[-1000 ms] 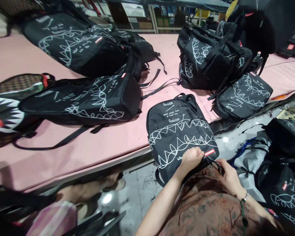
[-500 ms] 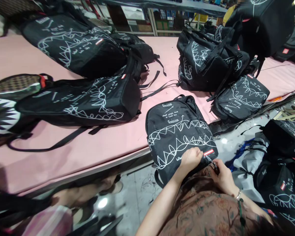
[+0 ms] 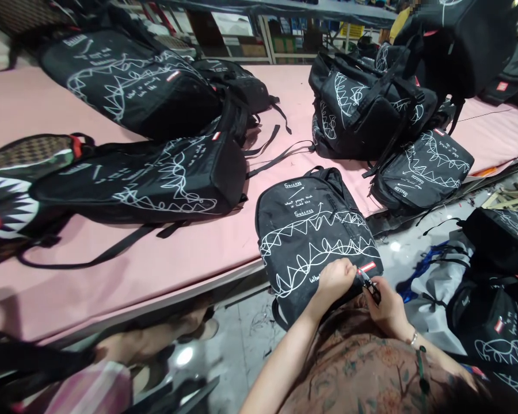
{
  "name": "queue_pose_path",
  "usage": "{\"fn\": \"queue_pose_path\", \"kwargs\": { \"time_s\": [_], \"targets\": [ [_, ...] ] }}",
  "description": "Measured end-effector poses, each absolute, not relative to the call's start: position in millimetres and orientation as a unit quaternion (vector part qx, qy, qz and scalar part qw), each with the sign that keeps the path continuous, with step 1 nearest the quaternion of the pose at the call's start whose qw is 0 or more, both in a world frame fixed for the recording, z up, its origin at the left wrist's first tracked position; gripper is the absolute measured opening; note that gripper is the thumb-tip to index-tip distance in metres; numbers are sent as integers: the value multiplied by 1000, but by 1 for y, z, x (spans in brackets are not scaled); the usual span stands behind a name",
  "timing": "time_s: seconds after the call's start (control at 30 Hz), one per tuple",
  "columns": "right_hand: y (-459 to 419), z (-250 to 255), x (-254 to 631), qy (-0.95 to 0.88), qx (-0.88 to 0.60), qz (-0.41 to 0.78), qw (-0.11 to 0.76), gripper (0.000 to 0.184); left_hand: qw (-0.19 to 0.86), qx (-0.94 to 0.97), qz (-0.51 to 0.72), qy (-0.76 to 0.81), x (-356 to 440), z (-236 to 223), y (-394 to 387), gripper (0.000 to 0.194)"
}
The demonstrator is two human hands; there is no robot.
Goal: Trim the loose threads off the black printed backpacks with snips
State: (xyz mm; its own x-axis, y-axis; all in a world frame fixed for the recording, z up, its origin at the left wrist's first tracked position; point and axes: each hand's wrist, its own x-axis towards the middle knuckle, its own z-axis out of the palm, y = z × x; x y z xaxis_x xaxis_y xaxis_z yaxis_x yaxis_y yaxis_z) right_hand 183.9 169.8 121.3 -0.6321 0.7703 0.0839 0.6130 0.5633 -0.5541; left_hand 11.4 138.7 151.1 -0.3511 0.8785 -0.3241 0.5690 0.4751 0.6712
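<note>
A black backpack [image 3: 311, 236] with white zigzag drawing and a red label hangs over the near edge of the pink table [image 3: 190, 253]. My left hand [image 3: 337, 278] is closed, pinching the backpack's lower edge beside the red label. My right hand [image 3: 386, 303] is closed on a small dark tool [image 3: 371, 286], likely thread snips, whose tip touches the backpack just under the label.
Several more black backpacks lie on the table: two at the left [image 3: 147, 178], a pile at the back right [image 3: 371, 109]. A shark-mouth patterned bag [image 3: 8, 190] sits at far left. More bags [image 3: 496, 287] lie on the floor to the right. Another person's feet [image 3: 155, 339] show under the table.
My right hand with the tool has moved up and left, closer to the red label. My left hand has kept its pinch on the backpack.
</note>
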Motion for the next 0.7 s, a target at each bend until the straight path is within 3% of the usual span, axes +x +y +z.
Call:
{"fn": "queue_pose_path", "kwargs": {
  "time_s": [0.3,0.43,0.63,0.7],
  "targets": [
    [170,119,180,-899,-363,171,176,17,285,441,256,811,25,148,138,21],
    [179,121,189,-860,-373,285,199,18,286,443,312,790,25,156,129,25],
    [233,113,213,-723,-444,461,259,33,413,647,396,504,33,176,111,23],
    [250,106,212,-688,-430,532,243,40,386,616,423,542,36,175,113,15]
  ]
}}
